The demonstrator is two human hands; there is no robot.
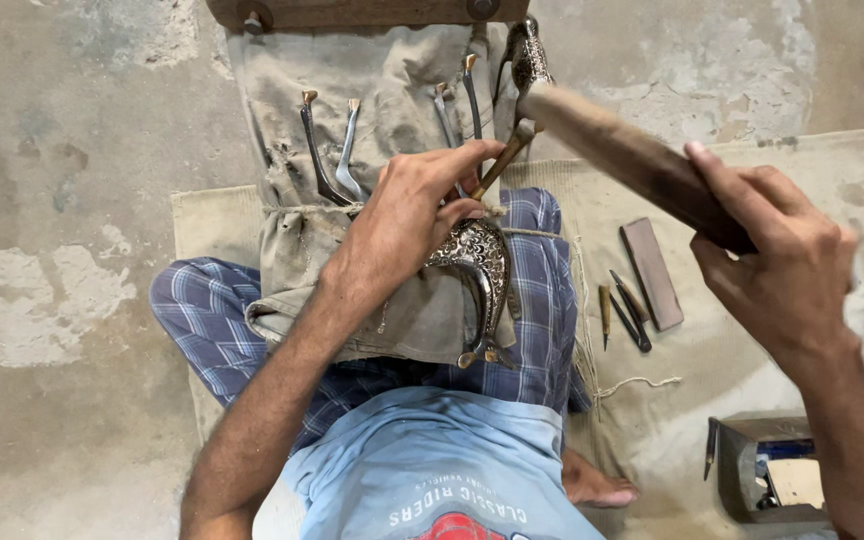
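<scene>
Left hand [407, 215] pinched tight around a slim punch [500, 160], tip planted on the engraved curved metal piece [480, 270] lying across the lap cloth [392, 310]. Right hand [782, 265] wrapped firm on a wooden mallet [622, 150], head poised just by the punch top. Best kept square on the punch head, light and even, punch held steady, fingers [467, 207] clear of the blow. Spare chisels [327, 150] tucked in the cloth pockets above; dark stone [652, 272] and small tools [627, 310] on the mat, off right.

Soft, even daylight with faint shadows; the wooden mallet [632, 155] is motion-blurred (everything else stays sharp).
</scene>
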